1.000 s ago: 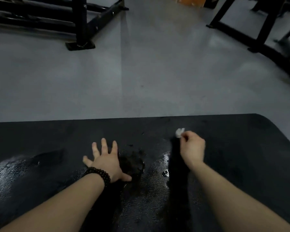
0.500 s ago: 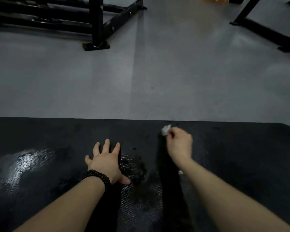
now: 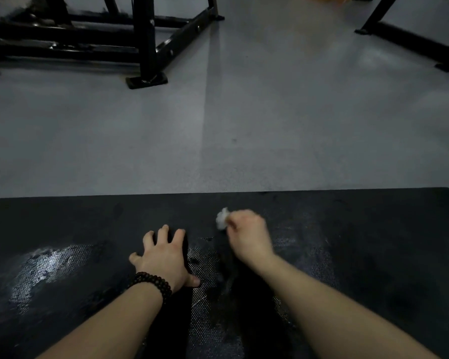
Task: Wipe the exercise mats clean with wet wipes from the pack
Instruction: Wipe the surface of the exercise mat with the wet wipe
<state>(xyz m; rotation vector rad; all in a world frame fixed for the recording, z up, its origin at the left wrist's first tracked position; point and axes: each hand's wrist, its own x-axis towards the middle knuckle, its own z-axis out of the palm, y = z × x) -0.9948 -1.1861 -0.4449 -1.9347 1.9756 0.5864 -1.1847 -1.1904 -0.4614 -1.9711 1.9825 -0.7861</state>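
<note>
Nearest me, both bare forearms reach out over the black exercise mat [image 3: 373, 255], which fills the lower part of the view. My left hand [image 3: 163, 257] lies flat on the mat with its fingers spread and straight, holding nothing, a dark bead bracelet [image 3: 151, 283] on its wrist; it sits where it did half a second ago. Wet, shiny patches show on the mat's textured surface to the left of that hand and between the two hands.

A little further out, my right hand [image 3: 246, 234] is curled round a small crumpled white wet wipe [image 3: 222, 218], pinching it so that a tuft sticks out on the left side, down against the mat near its far edge. The hand is blurred. Since the earlier frame it has stayed close to the far edge.

Beyond the mat lies the grey floor [image 3: 270, 125]. At the far left stands a black metal rack [image 3: 145, 47], lower in view than before; another black frame [image 3: 412, 42] sits far right.
</note>
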